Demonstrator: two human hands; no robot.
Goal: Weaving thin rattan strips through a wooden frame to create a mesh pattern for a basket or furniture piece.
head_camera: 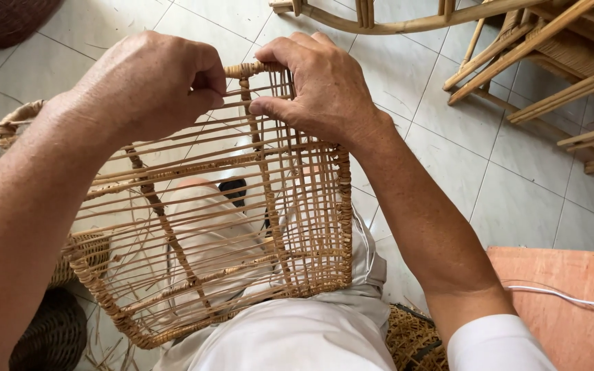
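Left hand (147, 84) closed in a fist at the top edge of a rattan basket frame (221, 227), thumb and forefinger pinched on a thin cane strand (225, 103) just left of the frame's upper corner. Right hand (321, 86) clamped over that same corner, fingers curled over the wrapped rim (250, 69), thumb pressed flat against the upright rib below it. Both hands almost touching, with only the bound corner post between them.

Frame tilted on its side across the lap, resting on white trousers (297, 330), open side facing up toward the camera. Right panel densely woven with close vertical canes; left and middle panels only loosely strung with horizontal strands, trousers and floor visible through the gaps. Bottom edge bound with wrapped cane, running along the knees.

Pale tiled floor (517, 185) beneath. Bare bamboo chair frames (537, 48) at the upper right edge of the floor. Reddish wooden board (572, 295) at the lower right, a white cord lying across it. Finished woven baskets (56, 330) at the lower left, loose cane scraps beside them. Dark woven piece (8, 20) in the upper left corner.
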